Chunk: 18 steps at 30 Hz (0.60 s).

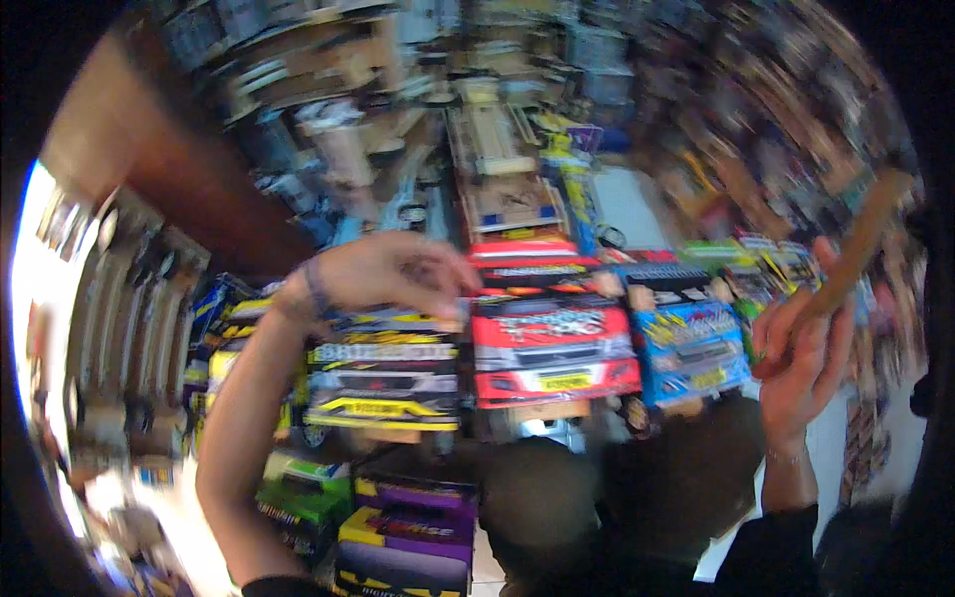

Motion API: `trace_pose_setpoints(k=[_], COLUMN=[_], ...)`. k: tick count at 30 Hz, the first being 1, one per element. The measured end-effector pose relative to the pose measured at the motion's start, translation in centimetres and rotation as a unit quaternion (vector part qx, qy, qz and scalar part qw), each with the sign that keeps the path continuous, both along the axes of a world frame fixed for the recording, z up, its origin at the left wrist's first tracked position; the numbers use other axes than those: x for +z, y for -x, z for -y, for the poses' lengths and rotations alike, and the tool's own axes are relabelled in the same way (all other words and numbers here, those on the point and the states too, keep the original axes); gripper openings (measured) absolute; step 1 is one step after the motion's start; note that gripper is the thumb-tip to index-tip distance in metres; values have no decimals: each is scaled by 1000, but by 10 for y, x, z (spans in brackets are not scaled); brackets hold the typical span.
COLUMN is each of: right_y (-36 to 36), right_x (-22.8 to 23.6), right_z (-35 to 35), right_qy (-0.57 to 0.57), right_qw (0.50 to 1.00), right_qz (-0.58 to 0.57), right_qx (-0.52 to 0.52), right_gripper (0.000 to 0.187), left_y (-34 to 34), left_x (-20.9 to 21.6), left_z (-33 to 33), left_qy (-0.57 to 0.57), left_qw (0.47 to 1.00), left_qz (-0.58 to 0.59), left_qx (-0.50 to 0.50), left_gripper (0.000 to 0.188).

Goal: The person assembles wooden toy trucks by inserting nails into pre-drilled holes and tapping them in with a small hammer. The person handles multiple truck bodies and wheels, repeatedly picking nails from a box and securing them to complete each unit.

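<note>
Left hand (383,274), hold unclear, near one red truck (557,333); right hand (808,348) gripping one wooden strip (861,244)

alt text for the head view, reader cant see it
A person's left hand is at a black-and-yellow toy truck, in a row with a red truck and a blue truck; the right hand holds a brown stick. Motion blurs the picture.

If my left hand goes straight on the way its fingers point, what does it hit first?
Most likely the red truck, just right of the left hand's fingertips; blur hides the depth, so it might pass above.
</note>
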State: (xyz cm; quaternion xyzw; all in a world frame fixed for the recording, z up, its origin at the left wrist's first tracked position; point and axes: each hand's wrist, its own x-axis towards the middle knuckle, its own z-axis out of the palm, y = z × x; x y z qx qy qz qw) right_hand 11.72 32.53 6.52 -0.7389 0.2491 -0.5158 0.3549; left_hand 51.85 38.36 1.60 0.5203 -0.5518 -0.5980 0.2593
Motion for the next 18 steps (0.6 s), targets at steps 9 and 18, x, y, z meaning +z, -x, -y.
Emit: trace_pose_setpoints(k=[9, 18], right_y=[200, 323], right_x=[52, -162], right_z=[-10, -17], right_qy=[-47, -210], right_qw=[978, 709], right_qz=[111, -584], right_qx=[-169, -334], right_gripper=[44, 37], left_y=[2, -3], left_x=[-1, -25], left_z=[-2, 31], left_qy=[48, -39], left_qw=[996, 996], left_qz=[69, 46], left_qx=[41, 69], left_gripper=[42, 34])
